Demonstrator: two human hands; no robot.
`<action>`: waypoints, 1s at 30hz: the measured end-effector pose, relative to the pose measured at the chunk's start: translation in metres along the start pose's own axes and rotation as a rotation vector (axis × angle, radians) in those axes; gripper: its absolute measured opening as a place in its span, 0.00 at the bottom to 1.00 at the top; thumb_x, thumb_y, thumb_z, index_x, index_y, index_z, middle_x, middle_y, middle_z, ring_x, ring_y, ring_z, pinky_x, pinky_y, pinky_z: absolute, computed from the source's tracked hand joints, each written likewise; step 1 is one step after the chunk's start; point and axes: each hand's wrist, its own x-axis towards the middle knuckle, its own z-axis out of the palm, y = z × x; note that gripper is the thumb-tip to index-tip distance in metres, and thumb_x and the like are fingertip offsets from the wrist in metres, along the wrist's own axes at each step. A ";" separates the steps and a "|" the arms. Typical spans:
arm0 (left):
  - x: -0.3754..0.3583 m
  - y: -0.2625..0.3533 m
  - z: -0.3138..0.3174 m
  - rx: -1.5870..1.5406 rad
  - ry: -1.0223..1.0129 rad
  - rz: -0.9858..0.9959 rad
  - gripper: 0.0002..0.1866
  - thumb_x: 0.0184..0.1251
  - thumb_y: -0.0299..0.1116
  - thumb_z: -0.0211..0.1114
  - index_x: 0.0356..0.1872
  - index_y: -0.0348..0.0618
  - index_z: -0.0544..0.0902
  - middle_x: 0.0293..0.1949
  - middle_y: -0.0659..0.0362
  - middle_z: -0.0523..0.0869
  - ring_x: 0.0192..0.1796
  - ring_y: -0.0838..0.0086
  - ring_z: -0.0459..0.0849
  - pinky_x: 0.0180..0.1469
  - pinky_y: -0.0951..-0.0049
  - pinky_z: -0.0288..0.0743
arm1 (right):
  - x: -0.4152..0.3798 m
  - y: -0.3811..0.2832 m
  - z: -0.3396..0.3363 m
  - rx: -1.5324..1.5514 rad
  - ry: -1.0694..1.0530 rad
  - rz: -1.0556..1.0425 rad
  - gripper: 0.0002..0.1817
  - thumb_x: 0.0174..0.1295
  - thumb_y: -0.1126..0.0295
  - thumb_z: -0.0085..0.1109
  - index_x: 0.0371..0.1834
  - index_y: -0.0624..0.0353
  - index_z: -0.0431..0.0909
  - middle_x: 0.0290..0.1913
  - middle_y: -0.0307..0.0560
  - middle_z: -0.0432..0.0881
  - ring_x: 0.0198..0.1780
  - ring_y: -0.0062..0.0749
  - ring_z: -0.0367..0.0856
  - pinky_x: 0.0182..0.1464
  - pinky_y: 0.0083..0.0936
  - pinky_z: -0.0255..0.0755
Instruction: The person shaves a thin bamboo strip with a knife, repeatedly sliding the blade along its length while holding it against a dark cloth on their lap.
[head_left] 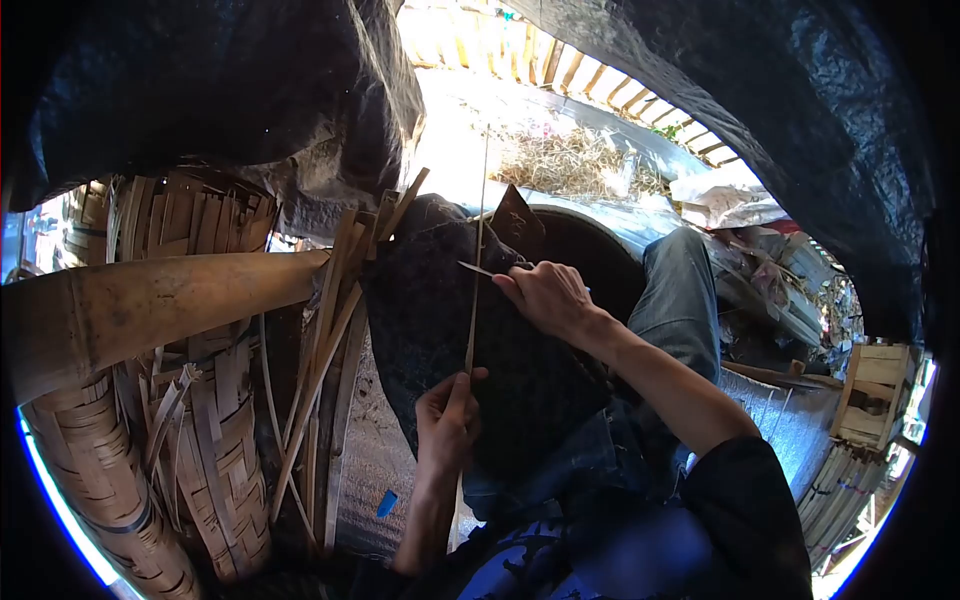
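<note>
A thin, pale strip (475,310) stands nearly upright in view over a dark cloth (410,300) that covers my lap. My left hand (447,415) pinches the strip near its lower end. Above and to the right, my right hand (548,295) is closed on a small knife (475,268), its blade pointing left, at or very near the strip. The knife's handle is hidden inside my fingers.
A thick bamboo pole (170,300) juts in from the left, above woven bamboo baskets (110,480). Split bamboo pieces (330,340) lean beside the cloth. Dark sheeting (760,100) hangs overhead. Dry straw (570,160) lies ahead, and a wooden crate (870,395) stands right.
</note>
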 end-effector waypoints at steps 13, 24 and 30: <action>-0.014 0.007 0.007 0.212 0.126 0.069 0.14 0.74 0.34 0.57 0.45 0.31 0.82 0.15 0.71 0.67 0.17 0.90 0.62 0.19 0.83 0.52 | 0.054 0.049 -0.003 0.228 0.166 0.377 0.29 0.74 0.50 0.39 0.26 0.62 0.79 0.23 0.62 0.79 0.28 0.55 0.82 0.30 0.46 0.73; 0.009 0.003 0.022 0.794 0.211 0.548 0.10 0.70 0.29 0.58 0.39 0.32 0.83 0.20 0.50 0.82 0.22 0.75 0.82 0.24 0.70 0.67 | -0.057 -0.027 -0.034 0.211 -0.189 0.006 0.27 0.72 0.50 0.46 0.21 0.59 0.74 0.16 0.56 0.77 0.22 0.54 0.81 0.24 0.45 0.73; 0.002 0.012 0.026 0.942 0.212 0.378 0.12 0.71 0.30 0.57 0.40 0.29 0.83 0.23 0.50 0.84 0.25 0.77 0.81 0.27 0.73 0.70 | -0.054 -0.031 -0.020 0.023 -0.150 -0.013 0.28 0.71 0.47 0.45 0.22 0.58 0.75 0.15 0.52 0.78 0.22 0.49 0.83 0.24 0.40 0.77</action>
